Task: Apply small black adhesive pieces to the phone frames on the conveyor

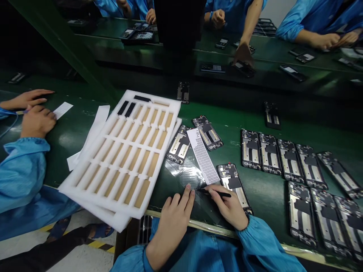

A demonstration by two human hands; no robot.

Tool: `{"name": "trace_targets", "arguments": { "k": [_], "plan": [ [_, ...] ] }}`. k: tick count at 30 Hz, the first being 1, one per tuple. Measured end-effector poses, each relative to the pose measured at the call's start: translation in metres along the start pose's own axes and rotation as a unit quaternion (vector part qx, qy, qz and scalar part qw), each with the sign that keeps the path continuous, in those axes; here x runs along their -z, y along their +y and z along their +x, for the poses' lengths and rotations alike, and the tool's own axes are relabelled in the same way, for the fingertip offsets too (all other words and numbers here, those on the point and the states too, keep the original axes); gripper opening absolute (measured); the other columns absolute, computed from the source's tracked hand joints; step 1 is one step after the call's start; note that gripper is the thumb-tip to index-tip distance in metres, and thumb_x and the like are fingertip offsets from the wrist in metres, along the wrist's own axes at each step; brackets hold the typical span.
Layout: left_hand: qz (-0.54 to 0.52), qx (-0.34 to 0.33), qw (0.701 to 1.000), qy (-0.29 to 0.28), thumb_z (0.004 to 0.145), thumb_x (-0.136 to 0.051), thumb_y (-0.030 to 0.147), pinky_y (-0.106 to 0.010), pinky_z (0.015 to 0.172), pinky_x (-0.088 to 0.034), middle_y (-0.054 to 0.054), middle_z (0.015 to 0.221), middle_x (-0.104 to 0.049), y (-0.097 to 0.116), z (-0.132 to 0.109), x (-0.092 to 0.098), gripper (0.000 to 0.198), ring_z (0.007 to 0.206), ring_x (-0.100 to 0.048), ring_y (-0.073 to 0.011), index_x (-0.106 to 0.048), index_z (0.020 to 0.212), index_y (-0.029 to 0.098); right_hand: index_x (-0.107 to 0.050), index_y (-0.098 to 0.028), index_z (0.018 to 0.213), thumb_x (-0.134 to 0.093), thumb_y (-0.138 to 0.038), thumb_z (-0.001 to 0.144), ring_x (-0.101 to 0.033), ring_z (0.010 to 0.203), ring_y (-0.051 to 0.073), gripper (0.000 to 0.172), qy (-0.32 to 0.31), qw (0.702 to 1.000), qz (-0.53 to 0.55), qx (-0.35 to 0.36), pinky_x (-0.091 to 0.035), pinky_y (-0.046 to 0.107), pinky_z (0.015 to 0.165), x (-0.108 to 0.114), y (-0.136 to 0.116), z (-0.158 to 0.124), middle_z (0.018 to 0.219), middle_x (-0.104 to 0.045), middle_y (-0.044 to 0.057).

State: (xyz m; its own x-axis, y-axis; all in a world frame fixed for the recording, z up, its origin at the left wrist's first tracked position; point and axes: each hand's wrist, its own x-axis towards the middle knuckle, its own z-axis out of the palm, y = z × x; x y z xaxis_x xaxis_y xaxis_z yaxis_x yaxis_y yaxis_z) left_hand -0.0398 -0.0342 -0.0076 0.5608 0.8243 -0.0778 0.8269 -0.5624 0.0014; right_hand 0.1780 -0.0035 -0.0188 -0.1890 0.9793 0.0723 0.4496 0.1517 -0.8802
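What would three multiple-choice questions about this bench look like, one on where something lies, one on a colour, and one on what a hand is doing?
1. Where does the white foam tray lie relative to the person's left hand?
A. To its left
B. To its right
C. Underneath it

2. What colour are the strips set in the tray's slots?
A. Blue
B. Red
C. Tan

3. What is the person's right hand doing?
A. Lying flat and empty
B. Gripping a slim black tool
C. Lifting the tray

Answers:
1. A, because the tray sits on the bench to the left of both hands.
2. C, because the strips show tan through the white foam.
3. B, because the fingers close around the slim black tool.
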Motion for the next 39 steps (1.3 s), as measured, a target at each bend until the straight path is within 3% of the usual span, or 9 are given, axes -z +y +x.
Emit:
{"name": "trace_targets", "arguments": {
  "k": [14, 19, 21, 22, 24, 26, 28, 31, 39],
  "plan": [
    [-0.022, -0.006, 1.0, -0.007, 0.076, -0.049, -0.005, -0.038, 0.07, -0.054, -0.01, 0.152, -0.054, -0.003, 0.003, 0.001, 0.072, 0.088, -0.058, -0.0241, -0.051, 0.146, 0.013, -0.078, -0.02, 0.102, -0.05, -0.036, 0.103, -0.077, 0.086, 0.02, 0.033, 0.005, 1.0, -0.009, -0.007, -0.063, 0.032, 0.079, 0.001, -0.001, 0.002, 0.097, -0.08, 0.009],
    [-0.201, 0.06, 0.977, 0.041, 0.085, -0.038, -0.006, -0.042, 0.085, -0.053, -0.011, 0.146, -0.059, -0.001, 0.001, 0.002, 0.064, 0.104, -0.062, -0.0256, -0.051, 0.144, 0.016, -0.079, -0.019, 0.101, -0.051, -0.04, 0.102, -0.077, 0.087, 0.022, 0.035, 0.017, 0.999, 0.016, -0.035, -0.063, 0.033, 0.079, 0.0, 0.001, 0.001, 0.098, -0.081, 0.01],
    [-0.388, 0.148, 0.906, 0.078, 0.096, -0.034, 0.003, -0.039, 0.091, -0.051, -0.012, 0.131, -0.067, 0.003, 0.001, 0.006, 0.051, 0.109, -0.062, -0.0237, -0.051, 0.142, 0.018, -0.08, -0.019, 0.099, -0.052, -0.043, 0.102, -0.077, 0.081, 0.021, 0.037, 0.042, 0.996, 0.044, -0.062, -0.064, 0.031, 0.072, 0.002, -0.003, 0.0, 0.096, -0.081, 0.01],
    [-0.493, 0.196, 0.844, 0.082, 0.101, -0.035, 0.012, -0.036, 0.087, -0.052, -0.012, 0.122, -0.07, 0.005, 0.002, 0.01, 0.043, 0.103, -0.064, -0.0217, -0.052, 0.139, 0.019, -0.08, -0.019, 0.097, -0.053, -0.044, 0.101, -0.077, 0.079, 0.021, 0.037, 0.057, 0.994, 0.059, -0.071, -0.064, 0.03, 0.069, 0.004, -0.007, -0.001, 0.095, -0.081, 0.01],
    [-0.688, 0.259, 0.676, 0.045, 0.104, -0.041, 0.03, -0.027, 0.064, -0.05, -0.009, 0.106, -0.07, 0.009, 0.005, 0.018, 0.032, 0.077, -0.061, -0.0153, -0.053, 0.132, 0.021, -0.08, -0.019, 0.092, -0.054, -0.045, 0.101, -0.077, 0.079, 0.021, 0.038, 0.072, 0.991, 0.087, -0.074, -0.064, 0.029, 0.069, 0.007, -0.019, -0.004, 0.092, -0.081, 0.01],
    [-0.821, 0.264, 0.506, -0.008, 0.101, -0.049, 0.038, -0.021, 0.047, -0.036, -0.005, 0.093, -0.066, 0.013, 0.009, 0.026, 0.029, 0.056, -0.046, -0.0084, -0.055, 0.123, 0.02, -0.081, -0.02, 0.089, -0.054, -0.046, 0.1, -0.077, 0.082, 0.023, 0.039, 0.065, 0.991, 0.102, -0.062, -0.065, 0.031, 0.075, 0.011, -0.031, -0.006, 0.088, -0.08, 0.009],
    [-0.886, 0.241, 0.395, -0.036, 0.098, -0.056, 0.037, -0.019, 0.043, -0.027, -0.001, 0.083, -0.062, 0.016, 0.013, 0.033, 0.027, 0.048, -0.035, -0.0046, -0.056, 0.117, 0.018, -0.081, -0.021, 0.089, -0.054, -0.047, 0.101, -0.078, 0.082, 0.023, 0.039, 0.05, 0.991, 0.112, -0.051, -0.065, 0.032, 0.076, 0.013, -0.041, -0.007, 0.085, -0.08, 0.009],
    [-0.911, 0.224, 0.344, -0.042, 0.097, -0.06, 0.033, -0.018, 0.042, -0.026, 0.0, 0.077, -0.059, 0.018, 0.016, 0.042, 0.023, 0.047, -0.033, -0.0032, -0.057, 0.113, 0.017, -0.081, -0.021, 0.091, -0.053, -0.045, 0.101, -0.078, 0.082, 0.023, 0.038, 0.042, 0.991, 0.122, -0.043, -0.065, 0.031, 0.076, 0.013, -0.046, -0.007, 0.087, -0.081, 0.009],
    [-0.911, 0.203, 0.357, -0.034, 0.099, -0.056, 0.031, -0.018, 0.041, -0.026, 0.001, 0.077, -0.058, 0.022, 0.014, 0.048, 0.019, 0.046, -0.034, -0.0023, -0.056, 0.111, 0.016, -0.079, -0.021, 0.092, -0.054, -0.038, 0.101, -0.077, 0.084, 0.022, 0.031, 0.03, 0.991, 0.129, -0.006, -0.064, 0.031, 0.076, 0.016, -0.045, -0.01, 0.088, -0.08, 0.008]
  ]
}}
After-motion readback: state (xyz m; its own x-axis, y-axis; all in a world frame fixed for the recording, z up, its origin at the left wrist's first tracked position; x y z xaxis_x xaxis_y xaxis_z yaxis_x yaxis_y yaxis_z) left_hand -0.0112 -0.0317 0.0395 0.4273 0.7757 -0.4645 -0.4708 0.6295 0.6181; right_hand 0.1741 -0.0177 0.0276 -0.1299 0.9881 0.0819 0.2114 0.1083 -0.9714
